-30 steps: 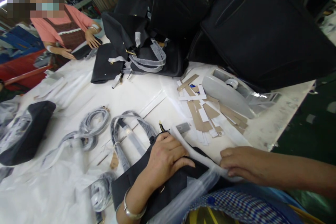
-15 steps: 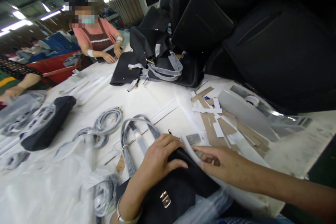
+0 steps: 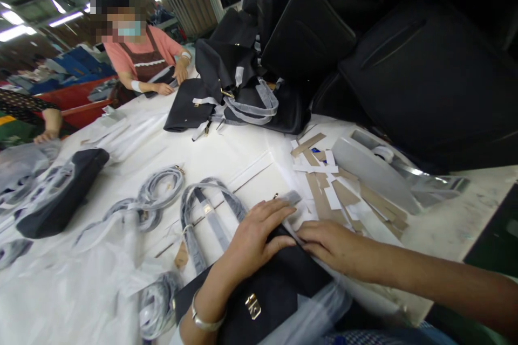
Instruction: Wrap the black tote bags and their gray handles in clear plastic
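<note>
A black handbag (image 3: 267, 291) with a gold clasp (image 3: 253, 306) lies on the white table (image 3: 226, 156) right in front of me. My left hand (image 3: 254, 234) rests flat on its upper edge, fingers stretched out. My right hand (image 3: 329, 242) lies beside it on a white foam strip (image 3: 301, 221) at the bag's right corner, fingers extended and pressing down. The bag's wrapped handles (image 3: 206, 210) loop out to the left. Clear plastic (image 3: 311, 318) lies under the bag near my body.
Brown and white paper strips (image 3: 327, 191) and a grey tape dispenser (image 3: 376, 170) lie to the right. Large black bags (image 3: 388, 54) are piled at the back. Wrapped straps (image 3: 157, 188) and a black pouch (image 3: 60, 191) lie left. A person in pink (image 3: 141, 59) works across the table.
My right hand slid left along the bag's edge to meet my left hand, and now presses flat. My left hand shifted slightly up the bag. The view rose.
</note>
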A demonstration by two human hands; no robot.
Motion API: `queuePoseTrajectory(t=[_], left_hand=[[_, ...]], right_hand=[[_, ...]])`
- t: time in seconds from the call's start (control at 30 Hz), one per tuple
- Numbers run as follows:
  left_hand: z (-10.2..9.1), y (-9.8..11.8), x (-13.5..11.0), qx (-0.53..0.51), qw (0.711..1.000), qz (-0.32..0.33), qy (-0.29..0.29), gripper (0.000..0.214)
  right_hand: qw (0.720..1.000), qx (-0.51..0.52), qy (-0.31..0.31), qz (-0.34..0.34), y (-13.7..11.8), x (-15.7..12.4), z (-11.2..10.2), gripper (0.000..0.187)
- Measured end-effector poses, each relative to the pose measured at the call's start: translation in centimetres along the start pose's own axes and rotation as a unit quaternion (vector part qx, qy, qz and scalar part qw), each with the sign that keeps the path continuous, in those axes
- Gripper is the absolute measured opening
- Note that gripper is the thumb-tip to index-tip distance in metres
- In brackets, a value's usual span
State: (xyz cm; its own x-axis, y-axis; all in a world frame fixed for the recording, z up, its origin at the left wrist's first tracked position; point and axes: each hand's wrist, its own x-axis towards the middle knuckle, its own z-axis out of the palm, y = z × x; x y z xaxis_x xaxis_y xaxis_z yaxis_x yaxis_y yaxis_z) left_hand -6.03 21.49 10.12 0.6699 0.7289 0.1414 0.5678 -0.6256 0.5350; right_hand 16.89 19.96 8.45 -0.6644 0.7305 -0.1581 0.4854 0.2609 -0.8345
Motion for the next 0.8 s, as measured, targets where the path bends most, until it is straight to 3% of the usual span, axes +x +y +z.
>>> queuePoseTrajectory(t=[0.07,0.13,0.23,0.33,0.47,0.6,0.8], left_hand=[[1.1,-0.8,0.3,0.028,1.0,0.004,-0.004,0.041],[1.8,-1.0,0.4,0.071,0.997,-0.002,0.014,0.033],[2.1,0.0,0.4,0.124,0.991,0.007,0.051,0.021],[2.0,1.8,0.2,0.105,0.988,0.083,0.082,0.015],[2.3,3.5,0.1,0.063,0.986,0.15,0.047,0.018],[3.3,3.5,0.5,0.106,0.978,0.168,0.059,0.037],[3.7,3.2,0.3,0.13,0.964,0.213,0.089,0.016]], right_hand=[[0.998,-0.031,0.062,-0.012,0.2,-1.5,-0.7,0.023],[0.995,-0.038,0.089,0.026,0.5,-3.9,-1.6,0.027],[0.992,0.018,0.028,0.123,0.9,-8.1,-2.0,0.027],[0.986,0.055,-0.015,0.157,1.0,-10.8,-0.9,0.021],[0.989,0.081,0.018,0.122,0.8,-11.1,0.6,0.024],[0.985,0.139,-0.025,0.096,1.1,-10.5,0.7,0.032],[0.998,0.026,-0.054,0.016,2.5,-10.9,-0.1,0.031]])
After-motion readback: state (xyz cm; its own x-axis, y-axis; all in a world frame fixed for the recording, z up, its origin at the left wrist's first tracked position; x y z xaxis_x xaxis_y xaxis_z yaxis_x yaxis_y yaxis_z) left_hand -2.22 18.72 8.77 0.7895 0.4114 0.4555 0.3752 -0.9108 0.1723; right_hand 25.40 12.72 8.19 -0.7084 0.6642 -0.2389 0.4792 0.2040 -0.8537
